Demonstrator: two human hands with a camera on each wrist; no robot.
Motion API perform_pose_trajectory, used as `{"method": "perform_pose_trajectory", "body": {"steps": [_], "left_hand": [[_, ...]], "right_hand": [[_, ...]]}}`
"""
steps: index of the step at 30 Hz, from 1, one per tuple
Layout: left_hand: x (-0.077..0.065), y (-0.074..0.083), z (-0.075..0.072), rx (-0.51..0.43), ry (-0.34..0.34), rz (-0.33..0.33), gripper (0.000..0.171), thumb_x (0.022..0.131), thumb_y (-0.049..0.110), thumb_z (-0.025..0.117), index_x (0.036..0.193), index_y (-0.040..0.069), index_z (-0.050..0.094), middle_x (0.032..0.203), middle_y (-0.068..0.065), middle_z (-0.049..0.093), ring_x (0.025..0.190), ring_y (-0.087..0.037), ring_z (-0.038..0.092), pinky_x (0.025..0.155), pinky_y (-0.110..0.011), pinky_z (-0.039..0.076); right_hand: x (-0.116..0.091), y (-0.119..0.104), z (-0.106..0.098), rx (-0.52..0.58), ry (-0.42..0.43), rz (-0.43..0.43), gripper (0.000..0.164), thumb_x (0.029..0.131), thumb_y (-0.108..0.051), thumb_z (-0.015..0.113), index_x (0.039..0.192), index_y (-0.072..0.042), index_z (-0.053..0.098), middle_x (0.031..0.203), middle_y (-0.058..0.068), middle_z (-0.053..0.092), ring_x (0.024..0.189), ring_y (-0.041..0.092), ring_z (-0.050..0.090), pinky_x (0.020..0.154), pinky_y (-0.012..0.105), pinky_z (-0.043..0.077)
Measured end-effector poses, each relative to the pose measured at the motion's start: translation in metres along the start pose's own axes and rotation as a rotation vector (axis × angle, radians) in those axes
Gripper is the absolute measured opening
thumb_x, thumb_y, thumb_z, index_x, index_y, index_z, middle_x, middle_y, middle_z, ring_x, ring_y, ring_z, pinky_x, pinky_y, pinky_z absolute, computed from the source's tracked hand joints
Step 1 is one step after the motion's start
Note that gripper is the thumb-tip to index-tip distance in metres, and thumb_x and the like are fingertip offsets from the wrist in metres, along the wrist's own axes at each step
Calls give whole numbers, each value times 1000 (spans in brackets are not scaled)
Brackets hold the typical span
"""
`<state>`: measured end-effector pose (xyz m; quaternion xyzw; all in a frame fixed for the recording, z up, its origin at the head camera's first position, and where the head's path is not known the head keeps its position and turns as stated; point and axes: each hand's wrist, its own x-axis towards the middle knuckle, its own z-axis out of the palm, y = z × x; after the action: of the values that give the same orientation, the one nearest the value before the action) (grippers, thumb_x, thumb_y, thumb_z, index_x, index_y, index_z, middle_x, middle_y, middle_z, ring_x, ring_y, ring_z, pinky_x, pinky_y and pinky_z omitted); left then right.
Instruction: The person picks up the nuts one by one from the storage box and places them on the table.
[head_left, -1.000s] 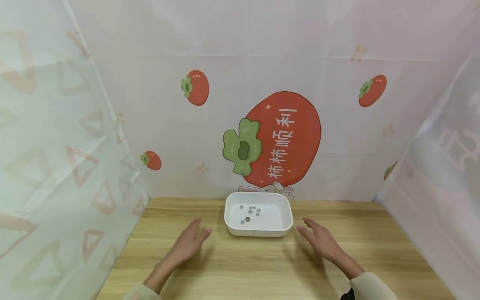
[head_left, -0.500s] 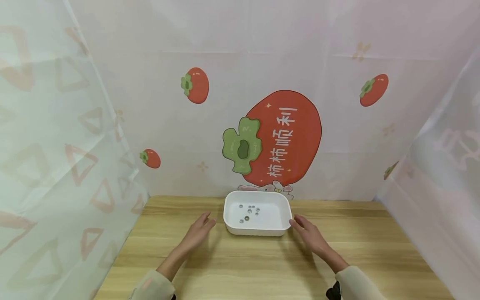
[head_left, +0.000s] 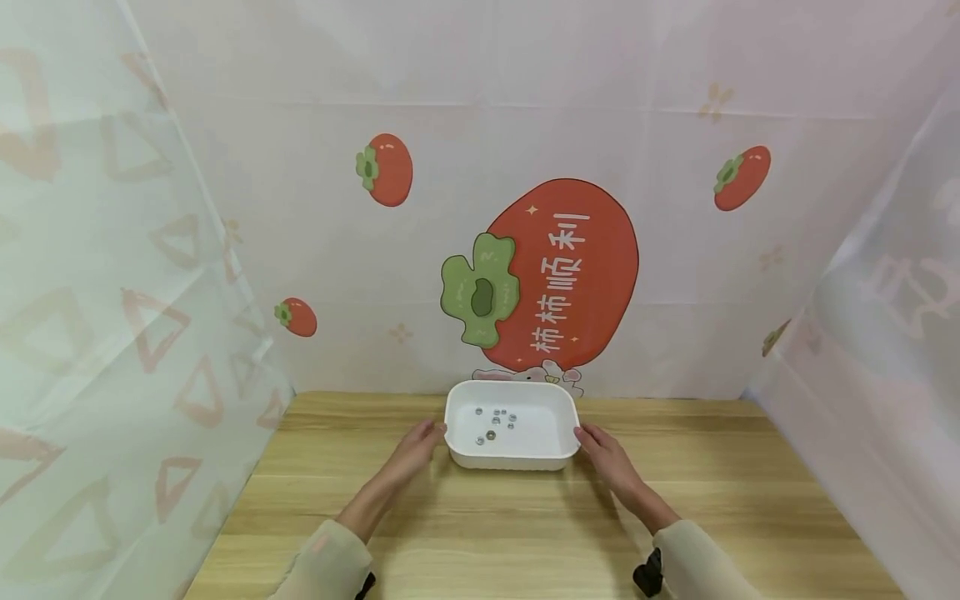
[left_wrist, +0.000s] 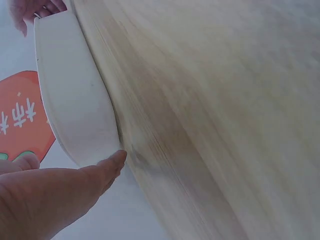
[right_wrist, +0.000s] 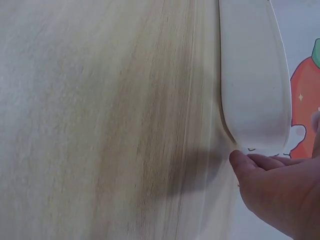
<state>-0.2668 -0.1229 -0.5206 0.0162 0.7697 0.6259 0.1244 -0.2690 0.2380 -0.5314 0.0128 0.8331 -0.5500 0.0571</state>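
A white rectangular tray (head_left: 540,425) stands on the wooden table, close to the back wall. Several small shiny pieces (head_left: 495,420) lie loose in its left half, too small to identify. At the tray's left end, my left hand (head_left: 415,450) touches the outer wall; in the left wrist view its fingers (left_wrist: 112,162) lie fairly straight against the lower corner, the thumb apart. The right hand (head_left: 609,457) is at the opposite end, thumb by the rim. In the right wrist view, fingertips (right_wrist: 239,157) meet the tray's bottom corner.
The wooden table (head_left: 502,533) extends in front and to both sides of the tray. A printed cloth wall (head_left: 420,250) rises right behind it, with cloth sides at left and right. A dark band (head_left: 649,573) sits by the right sleeve.
Both hands have moved inward and forward to the tray's two ends. The right hand arrived first, then the left. Tray and pieces have kept their place on the table.
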Motion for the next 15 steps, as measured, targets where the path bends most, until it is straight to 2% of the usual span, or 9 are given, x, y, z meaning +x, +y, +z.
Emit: {"method": "perform_pose_trajectory", "body": {"steps": [9,15], "left_hand": [[18,-4,13,-104,-8,-4,68,113,36,46,163,-8,28,169,-32,23,157,-51,20,125,-65,23],[25,-6,18,-193,-40,-8,68,115,32,43,165,-7,20,171,-30,16,158,-50,16,126,-62,20]], "right_hand": [[6,2,10,68,-2,19,64,116,-38,38,161,7,35,166,28,34,155,46,32,124,59,30],[11,2,16,102,21,1,60,117,-31,37,158,13,36,163,31,39,154,45,33,124,59,30]]}}
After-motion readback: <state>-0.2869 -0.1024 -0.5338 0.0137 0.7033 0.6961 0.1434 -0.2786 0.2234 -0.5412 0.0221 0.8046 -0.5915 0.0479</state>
